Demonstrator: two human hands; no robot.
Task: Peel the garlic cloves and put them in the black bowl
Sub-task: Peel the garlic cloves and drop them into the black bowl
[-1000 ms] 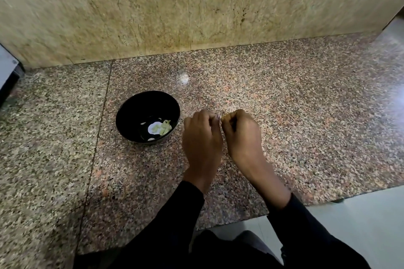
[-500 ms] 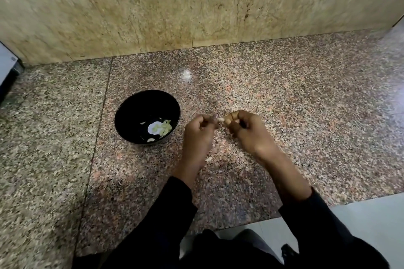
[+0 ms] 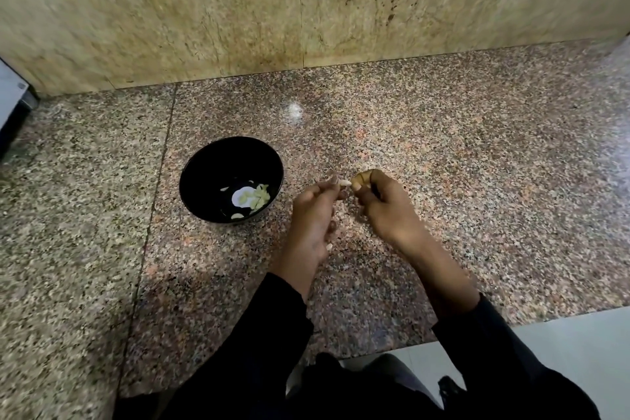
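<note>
Garlic clove (image 3: pixel 345 183) mostly hidden btwn fingertips (peel state unclear).

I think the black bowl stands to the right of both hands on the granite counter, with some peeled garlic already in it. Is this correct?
Not quite. In the head view the black bowl stands to the left of both hands, beside the left hand; the right hand is farther away. It does stand on the granite counter, with peeled garlic already in it.

You wear long black sleeves (image 3: pixel 272 334) ending at your wrists, leaving your left hand (image 3: pixel 312 218) and right hand (image 3: pixel 387 208) bare, without rings or gloves.
</note>
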